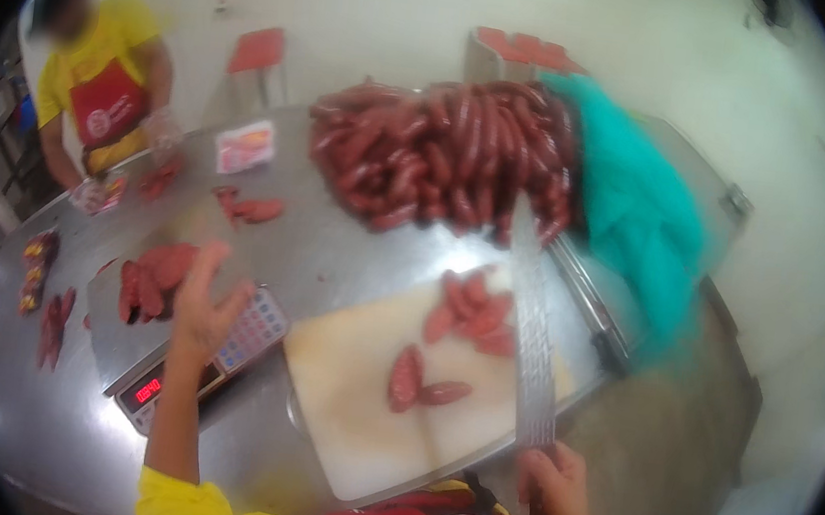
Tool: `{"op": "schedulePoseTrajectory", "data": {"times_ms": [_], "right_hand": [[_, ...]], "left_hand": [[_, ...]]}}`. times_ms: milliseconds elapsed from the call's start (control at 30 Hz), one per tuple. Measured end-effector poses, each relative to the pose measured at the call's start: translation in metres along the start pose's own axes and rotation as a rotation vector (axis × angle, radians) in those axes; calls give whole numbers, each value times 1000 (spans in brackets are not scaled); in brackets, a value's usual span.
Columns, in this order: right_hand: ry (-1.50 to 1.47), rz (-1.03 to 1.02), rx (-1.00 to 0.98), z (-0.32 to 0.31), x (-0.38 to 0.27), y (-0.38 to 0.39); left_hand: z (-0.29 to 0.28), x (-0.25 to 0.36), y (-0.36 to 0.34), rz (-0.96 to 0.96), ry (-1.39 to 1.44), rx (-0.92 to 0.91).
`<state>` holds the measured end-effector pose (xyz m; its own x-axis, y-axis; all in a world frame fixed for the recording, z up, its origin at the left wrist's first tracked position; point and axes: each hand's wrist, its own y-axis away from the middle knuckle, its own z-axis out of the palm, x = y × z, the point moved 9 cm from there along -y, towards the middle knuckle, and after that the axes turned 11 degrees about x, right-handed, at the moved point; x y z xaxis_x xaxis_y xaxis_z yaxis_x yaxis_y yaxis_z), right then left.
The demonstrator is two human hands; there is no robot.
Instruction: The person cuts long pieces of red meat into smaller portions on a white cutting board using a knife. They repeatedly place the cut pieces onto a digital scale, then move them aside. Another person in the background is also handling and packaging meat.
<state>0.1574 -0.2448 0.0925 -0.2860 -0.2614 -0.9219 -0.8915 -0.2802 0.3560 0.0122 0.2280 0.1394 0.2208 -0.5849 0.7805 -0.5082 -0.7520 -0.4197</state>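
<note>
My right hand (555, 482) is closed round the handle of a long, wide-bladed knife (531, 340). Its blade points away from me, over the right side of a white cutting board (349, 382). Loose sausages (407, 378) lie on the board, with a further cluster of sausages (472, 309) beside the blade. My left hand (206, 306) is above a digital scale (249, 331), fingers apart and somewhat blurred, with nothing seen in it. Right by its fingers, several sausages (154, 281) rest on the scale's metal plate.
A big heap of linked sausages (444, 150) fills the table's far side, beside a teal cloth (630, 200). Across the metal table (238, 481), at far left, a co-worker (100, 74) in gloves handles a package. A printed packet (245, 146) and red stools (258, 50) are farther off.
</note>
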Motion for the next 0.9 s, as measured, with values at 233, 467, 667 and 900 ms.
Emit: {"op": "schedulePoseTrajectory", "data": {"times_ms": [233, 467, 667, 900], "right_hand": [[-194, -53, 187, -44, -1, -16], [-141, 126, 109, -73, 10, -63], [-216, 60, -12, -131, 18, -110], [-94, -15, -44, -171, -6, -173]], "left_hand": [[203, 70, 178, 531, -131, -626], [286, 40, 107, 453, -499, -290], [264, 14, 6, 249, -738, -83], [415, 171, 169, 750, -240, -785]]}}
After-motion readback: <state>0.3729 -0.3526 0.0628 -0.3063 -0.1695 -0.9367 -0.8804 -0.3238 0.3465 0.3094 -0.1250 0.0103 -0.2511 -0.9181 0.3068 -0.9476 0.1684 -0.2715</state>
